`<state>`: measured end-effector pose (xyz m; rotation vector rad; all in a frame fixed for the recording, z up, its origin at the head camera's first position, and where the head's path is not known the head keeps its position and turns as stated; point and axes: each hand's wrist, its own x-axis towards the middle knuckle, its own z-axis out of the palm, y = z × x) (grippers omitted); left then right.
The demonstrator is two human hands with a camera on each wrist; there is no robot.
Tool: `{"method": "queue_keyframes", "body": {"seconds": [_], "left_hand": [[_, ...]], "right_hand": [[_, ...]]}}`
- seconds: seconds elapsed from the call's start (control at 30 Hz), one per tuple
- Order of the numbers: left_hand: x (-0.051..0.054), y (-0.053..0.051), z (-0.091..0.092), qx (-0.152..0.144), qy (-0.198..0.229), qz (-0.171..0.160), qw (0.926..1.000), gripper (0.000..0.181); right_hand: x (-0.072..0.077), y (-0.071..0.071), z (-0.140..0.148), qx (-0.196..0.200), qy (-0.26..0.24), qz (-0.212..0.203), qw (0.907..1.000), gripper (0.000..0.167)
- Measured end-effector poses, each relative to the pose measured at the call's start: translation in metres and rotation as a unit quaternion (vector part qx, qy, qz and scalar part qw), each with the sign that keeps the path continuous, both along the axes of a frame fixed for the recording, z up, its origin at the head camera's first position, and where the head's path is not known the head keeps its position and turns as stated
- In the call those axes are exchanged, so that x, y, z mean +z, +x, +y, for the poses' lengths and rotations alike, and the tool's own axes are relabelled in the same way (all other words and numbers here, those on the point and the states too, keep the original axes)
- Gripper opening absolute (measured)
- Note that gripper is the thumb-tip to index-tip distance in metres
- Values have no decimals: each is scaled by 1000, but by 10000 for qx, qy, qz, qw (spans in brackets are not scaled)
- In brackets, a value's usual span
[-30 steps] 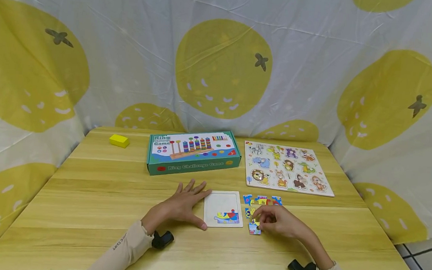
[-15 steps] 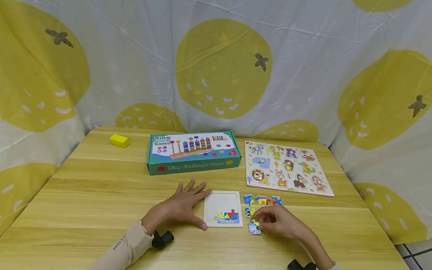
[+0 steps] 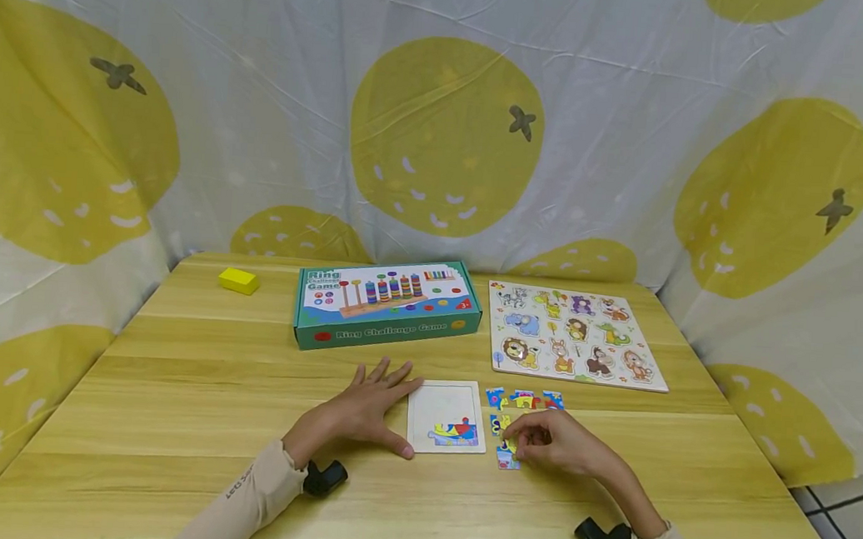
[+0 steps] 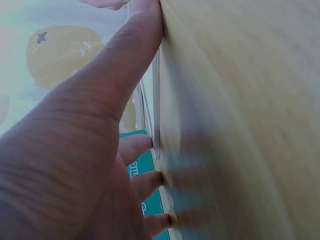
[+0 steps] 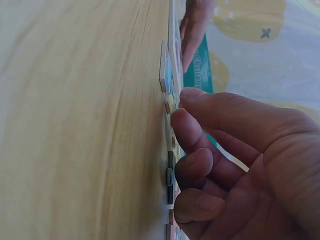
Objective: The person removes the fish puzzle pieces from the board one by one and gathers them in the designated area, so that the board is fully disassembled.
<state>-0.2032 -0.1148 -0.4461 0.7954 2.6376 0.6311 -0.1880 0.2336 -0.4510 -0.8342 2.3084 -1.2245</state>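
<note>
My left hand (image 3: pixel 361 411) rests on the table with its fingers spread, thumb and index at the left side of a square puzzle tray (image 3: pixel 441 395). A joined patch of colourful puzzle pieces (image 3: pixel 456 432) fills the tray's lower right. To the tray's right, the curled fingers of my right hand (image 3: pixel 558 445) pinch at a small puzzle piece (image 3: pixel 508 459) low over the table. In the right wrist view, thumb and index fingertip (image 5: pixel 192 94) nearly meet beside a piece's edge (image 5: pixel 163 67); their exact contact is partly hidden. Several loose pieces (image 3: pixel 523 399) lie beyond that hand.
Behind the tray stands a green ring game box (image 3: pixel 389 333). An animal puzzle board (image 3: pixel 575 371) lies at the back right, and a yellow block (image 3: pixel 239 281) at the back left. A patterned curtain (image 3: pixel 449 20) hangs behind the wooden table (image 3: pixel 167 401).
The small piece at my right fingertips has turned and shifted very slightly. Right fingers moved a little, uncovering more of the row beyond. My left hand has kept its place.
</note>
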Motion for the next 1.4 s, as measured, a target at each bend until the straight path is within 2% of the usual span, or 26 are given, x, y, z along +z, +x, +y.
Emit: {"method": "queue_keyframes", "body": {"seconds": [0.23,0.53,0.83,1.07,1.23,1.4], "left_hand": [[2,1,0,-25,3,43,10000,106],[2,1,0,-25,5,60,10000,106],[1,0,0,-11,7,87,10000,107],[1,0,0,19,-34,80,10000,107],[1,0,1,23,-50,88,9999,107],[1,0,1,23,-94,127,9999,107]], "right_hand": [[1,0,-2,-63,-13,249,9997,20],[6,-5,-10,-165,378,761,9962,23],[13,-12,-31,-28,618,1111,9919,31],[16,-18,-50,245,864,1361,9866,36],[16,-21,-62,507,866,1283,9866,39],[18,-22,-71,668,1145,1341,9820,39]]}}
